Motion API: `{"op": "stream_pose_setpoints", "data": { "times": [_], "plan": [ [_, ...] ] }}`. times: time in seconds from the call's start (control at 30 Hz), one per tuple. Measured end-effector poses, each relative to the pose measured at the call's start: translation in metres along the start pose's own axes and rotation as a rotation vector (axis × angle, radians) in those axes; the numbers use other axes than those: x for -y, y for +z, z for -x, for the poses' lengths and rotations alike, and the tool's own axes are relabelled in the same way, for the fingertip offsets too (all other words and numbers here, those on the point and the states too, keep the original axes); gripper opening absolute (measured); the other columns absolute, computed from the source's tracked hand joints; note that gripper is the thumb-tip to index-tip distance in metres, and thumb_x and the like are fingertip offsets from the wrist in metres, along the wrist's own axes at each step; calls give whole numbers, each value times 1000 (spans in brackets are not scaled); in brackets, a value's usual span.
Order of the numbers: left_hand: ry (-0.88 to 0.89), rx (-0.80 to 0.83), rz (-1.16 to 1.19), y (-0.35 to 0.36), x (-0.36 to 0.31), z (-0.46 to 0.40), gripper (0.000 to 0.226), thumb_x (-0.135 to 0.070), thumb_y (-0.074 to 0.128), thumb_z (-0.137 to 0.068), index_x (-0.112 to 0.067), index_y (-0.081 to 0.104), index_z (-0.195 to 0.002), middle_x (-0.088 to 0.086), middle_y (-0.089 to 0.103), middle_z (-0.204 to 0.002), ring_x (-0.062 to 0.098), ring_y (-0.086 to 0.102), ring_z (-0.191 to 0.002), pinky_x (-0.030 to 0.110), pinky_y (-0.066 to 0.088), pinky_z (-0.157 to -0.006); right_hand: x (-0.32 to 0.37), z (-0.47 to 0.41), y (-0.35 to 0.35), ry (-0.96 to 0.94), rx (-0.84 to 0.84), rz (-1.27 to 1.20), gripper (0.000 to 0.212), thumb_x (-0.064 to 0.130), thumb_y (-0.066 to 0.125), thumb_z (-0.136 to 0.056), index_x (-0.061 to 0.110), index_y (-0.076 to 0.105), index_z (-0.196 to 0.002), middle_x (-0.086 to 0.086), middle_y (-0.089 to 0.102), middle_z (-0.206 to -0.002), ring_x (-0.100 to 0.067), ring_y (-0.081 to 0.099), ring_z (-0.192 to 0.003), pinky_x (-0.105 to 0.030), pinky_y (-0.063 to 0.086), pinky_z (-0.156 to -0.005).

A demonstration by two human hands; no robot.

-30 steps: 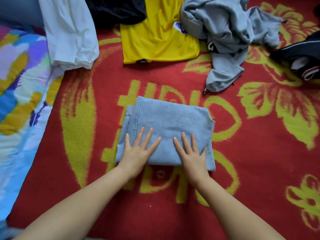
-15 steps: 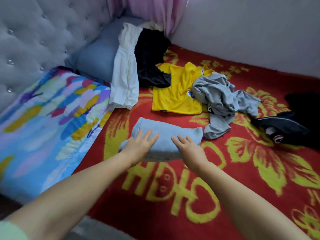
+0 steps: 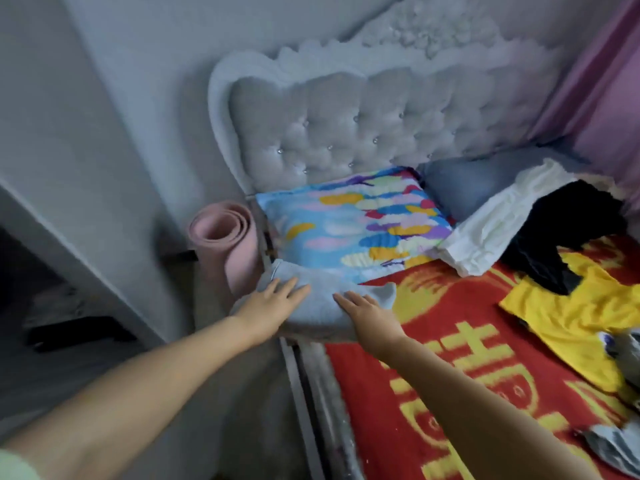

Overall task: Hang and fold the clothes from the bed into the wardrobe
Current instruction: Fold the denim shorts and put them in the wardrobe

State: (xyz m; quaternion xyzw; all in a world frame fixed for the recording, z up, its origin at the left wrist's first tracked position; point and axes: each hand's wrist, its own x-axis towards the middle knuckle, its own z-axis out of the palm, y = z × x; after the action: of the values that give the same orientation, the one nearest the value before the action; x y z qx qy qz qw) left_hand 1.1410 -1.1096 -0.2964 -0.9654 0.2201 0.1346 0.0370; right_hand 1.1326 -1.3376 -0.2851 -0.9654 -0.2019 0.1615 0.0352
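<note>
While the frame is blurred, both hands are plainly on the folded jeans [image 3: 313,306], which sit at the bed's near corner, partly past the edge of the red blanket [image 3: 446,393] and over the bed frame [image 3: 301,393].

Left hand [image 3: 270,306]: palm down on the left part of the jeans, fingers straight and slightly spread. Right hand [image 3: 367,311]: palm down on the right part, fingers straight and close together. Whether either thumb is tucked beneath the fold cannot be told, nor whether the jeans are lifted or resting.

Other garments on the blanket, well apart from the jeans: a white garment [image 3: 491,223], a black garment [image 3: 568,233] lying partly over it, a yellow shirt [image 3: 585,317] and a grey garment [image 3: 620,441] at the right edge (mostly out of frame).

Surroundings: a patterned pillow [image 3: 353,223] just behind the jeans, a blue pillow [image 3: 471,181] beside it, a tufted grey headboard [image 3: 374,126], a rolled pink mat [image 3: 225,240] standing beside the bed, a pink curtain [image 3: 602,77].
</note>
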Motion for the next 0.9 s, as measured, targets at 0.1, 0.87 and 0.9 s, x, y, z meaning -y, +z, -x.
{"op": "stream_pose_setpoints", "data": {
  "times": [0.1,0.87,0.9],
  "plan": [
    [-153,-34,49,14,53,69,82,8,38,-86,-26,5,-152,4,2,-160,28,12,-146,43,37,-105,74,-26,-7,-159,68,20,73,3,45,-93,28,14,-153,2,19,-157,-26,26,-141,-41,39,-106],
    [-720,34,291,150,307,578,72,-9,46,-94,-23,7,-152,2,14,-158,24,27,-140,32,31,-107,641,-33,63,-731,285,261,58,18,39,-99,30,18,-152,3,32,-154,-21,35,-139,-56,19,-114],
    [-721,38,299,154,316,580,74,-7,48,-93,-23,7,-152,2,14,-158,24,27,-141,32,30,-108,648,-38,65,-729,294,258,58,16,39,-99,30,19,-152,2,33,-153,-21,36,-138,-56,19,-114]
  ]
}}
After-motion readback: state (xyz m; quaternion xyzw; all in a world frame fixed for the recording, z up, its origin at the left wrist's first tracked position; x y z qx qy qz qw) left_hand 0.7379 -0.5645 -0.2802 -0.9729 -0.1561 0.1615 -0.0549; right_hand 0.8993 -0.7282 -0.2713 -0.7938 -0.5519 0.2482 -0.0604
